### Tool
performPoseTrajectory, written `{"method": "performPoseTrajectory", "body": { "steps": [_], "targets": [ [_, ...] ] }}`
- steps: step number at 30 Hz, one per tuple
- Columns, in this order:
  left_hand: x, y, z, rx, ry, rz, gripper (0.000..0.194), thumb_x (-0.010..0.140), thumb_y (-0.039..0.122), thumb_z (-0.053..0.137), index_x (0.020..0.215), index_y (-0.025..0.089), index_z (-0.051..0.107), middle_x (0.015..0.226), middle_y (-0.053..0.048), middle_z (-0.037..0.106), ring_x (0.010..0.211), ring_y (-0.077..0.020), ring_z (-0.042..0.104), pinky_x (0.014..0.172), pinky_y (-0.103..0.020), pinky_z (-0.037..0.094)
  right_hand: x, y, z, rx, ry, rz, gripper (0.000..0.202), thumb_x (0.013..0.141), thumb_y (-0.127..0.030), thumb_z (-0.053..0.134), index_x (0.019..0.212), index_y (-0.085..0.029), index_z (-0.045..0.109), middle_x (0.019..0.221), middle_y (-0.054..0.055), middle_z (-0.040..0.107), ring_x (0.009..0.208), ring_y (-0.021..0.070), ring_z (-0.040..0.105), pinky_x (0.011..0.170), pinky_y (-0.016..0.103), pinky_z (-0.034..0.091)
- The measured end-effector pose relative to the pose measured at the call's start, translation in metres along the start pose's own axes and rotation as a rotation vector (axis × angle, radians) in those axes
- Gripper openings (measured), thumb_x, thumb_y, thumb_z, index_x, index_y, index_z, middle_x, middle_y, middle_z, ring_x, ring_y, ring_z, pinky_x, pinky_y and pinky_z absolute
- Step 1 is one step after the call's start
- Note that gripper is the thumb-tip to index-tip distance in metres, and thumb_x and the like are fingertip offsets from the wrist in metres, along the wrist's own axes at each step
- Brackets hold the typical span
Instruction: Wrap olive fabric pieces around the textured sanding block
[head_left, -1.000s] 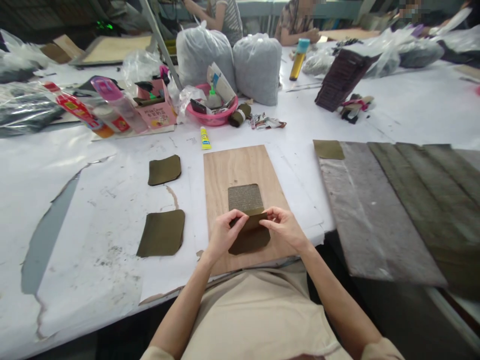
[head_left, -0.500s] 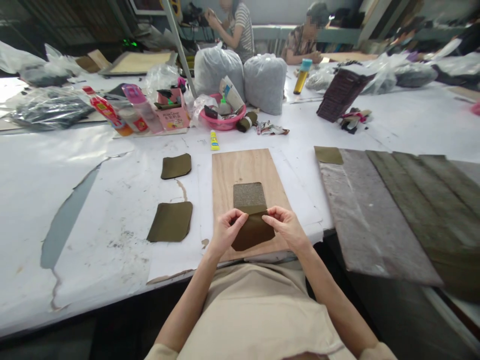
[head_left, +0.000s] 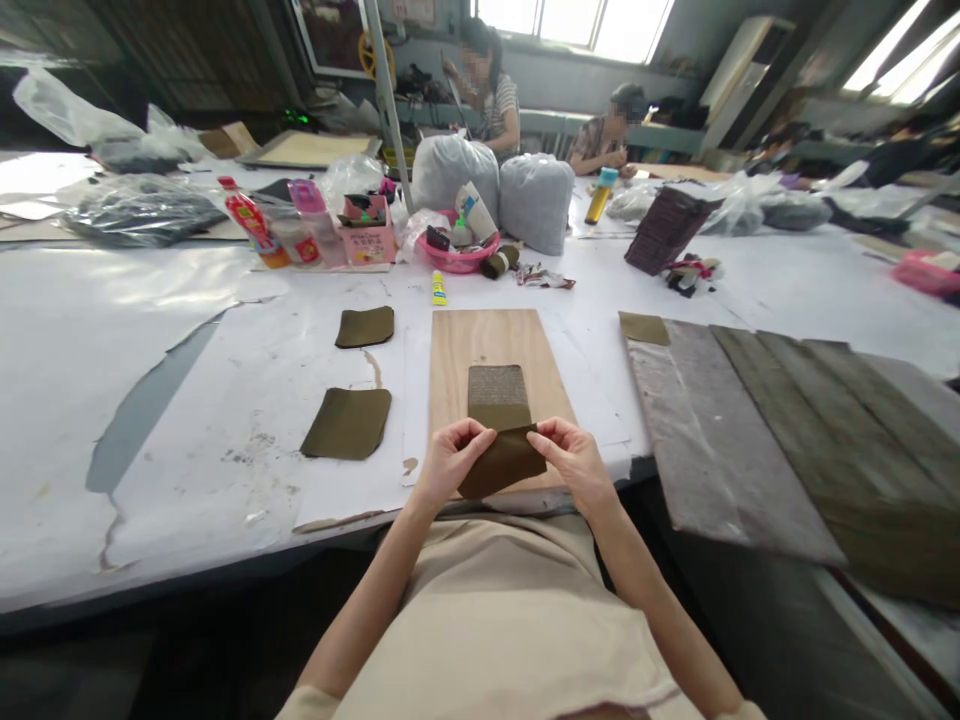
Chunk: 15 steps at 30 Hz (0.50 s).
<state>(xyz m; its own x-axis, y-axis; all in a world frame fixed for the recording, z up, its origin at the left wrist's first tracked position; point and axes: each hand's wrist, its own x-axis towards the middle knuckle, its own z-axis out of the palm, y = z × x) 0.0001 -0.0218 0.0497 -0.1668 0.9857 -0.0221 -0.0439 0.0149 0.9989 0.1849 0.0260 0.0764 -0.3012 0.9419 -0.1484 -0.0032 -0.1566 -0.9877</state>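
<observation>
Between my two hands is an olive-brown fabric piece [head_left: 501,465], its far edge pinched at both corners. My left hand [head_left: 456,455] grips the left corner, thumb against fingers. On the right corner, my right hand [head_left: 574,460] pinches in the same way. Just beyond the held edge lies a patch with a grey textured surface [head_left: 498,386] and a plain olive strip nearest me; whether it joins the held piece I cannot tell. Beneath is a wooden board [head_left: 487,335]. Two stacks of olive pieces, a larger one [head_left: 346,425] and a smaller one [head_left: 365,327], lie left of the board.
A yellow tube [head_left: 439,289] lies beyond the board, before a pink basket [head_left: 461,262] of supplies. Bottles [head_left: 251,222] and a pink box [head_left: 367,240] stand back left. On the right lies a grey panel [head_left: 705,430] with olive strips. Two people [head_left: 502,110] sit across the table.
The head view has tilted up, showing more of the windows and back wall. My hands keep their pinch on the fabric piece, and its near part hangs slightly differently.
</observation>
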Motion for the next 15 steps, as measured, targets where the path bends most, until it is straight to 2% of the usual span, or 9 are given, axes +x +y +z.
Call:
{"method": "performPoseTrajectory", "body": {
  "steps": [6, 10, 13, 14, 15],
  "targets": [
    [-0.008, 0.001, 0.001, -0.014, -0.021, 0.012, 0.039, 0.08, 0.053, 0.066, 0.072, 0.015, 0.061, 0.062, 0.003, 0.054, 0.057, -0.0084, 0.043, 0.051, -0.019, 0.03, -0.008, 0.006, -0.003, -0.03, -0.001, -0.038, 0.035, 0.073, -0.052, 0.075, 0.08, -0.019, 0.065, 0.068, -0.001, 0.061, 0.062, 0.012, 0.051, 0.058, 0.024, 0.041],
    [-0.01, 0.0, 0.002, -0.046, -0.011, 0.006, 0.041, 0.079, 0.054, 0.066, 0.072, 0.015, 0.06, 0.061, 0.003, 0.053, 0.056, -0.0082, 0.042, 0.05, -0.019, 0.029, -0.015, -0.001, -0.003, -0.124, 0.079, -0.164, 0.03, 0.08, -0.05, 0.07, 0.087, -0.021, 0.067, 0.078, 0.001, 0.065, 0.07, 0.0156, 0.056, 0.064, 0.028, 0.045],
    [-0.01, -0.002, 0.002, -0.086, 0.01, -0.004, 0.042, 0.079, 0.055, 0.065, 0.071, 0.015, 0.058, 0.059, 0.004, 0.05, 0.054, -0.0074, 0.04, 0.049, -0.019, 0.028, -0.047, -0.023, -0.004, -0.223, 0.161, -0.292, 0.017, 0.084, -0.043, 0.069, 0.091, -0.027, 0.068, 0.083, 0.002, 0.065, 0.072, 0.0168, 0.058, 0.064, 0.03, 0.046],
    [-0.009, -0.003, 0.003, -0.092, 0.014, -0.006, 0.042, 0.079, 0.056, 0.065, 0.071, 0.015, 0.058, 0.059, 0.004, 0.049, 0.054, -0.0074, 0.039, 0.048, -0.019, 0.027, -0.062, -0.031, -0.005, -0.234, 0.132, -0.338, 0.012, 0.085, -0.04, 0.067, 0.091, -0.029, 0.068, 0.082, 0.002, 0.065, 0.072, 0.0173, 0.058, 0.063, 0.031, 0.046],
    [-0.009, -0.005, 0.003, -0.092, 0.019, -0.004, 0.042, 0.08, 0.055, 0.064, 0.071, 0.015, 0.058, 0.059, 0.004, 0.048, 0.054, -0.0074, 0.039, 0.048, -0.019, 0.027, -0.077, -0.039, -0.008, -0.234, 0.049, -0.377, 0.01, 0.088, -0.04, 0.064, 0.088, -0.032, 0.068, 0.077, 0.002, 0.064, 0.07, 0.0182, 0.058, 0.062, 0.032, 0.047]
  ]
}}
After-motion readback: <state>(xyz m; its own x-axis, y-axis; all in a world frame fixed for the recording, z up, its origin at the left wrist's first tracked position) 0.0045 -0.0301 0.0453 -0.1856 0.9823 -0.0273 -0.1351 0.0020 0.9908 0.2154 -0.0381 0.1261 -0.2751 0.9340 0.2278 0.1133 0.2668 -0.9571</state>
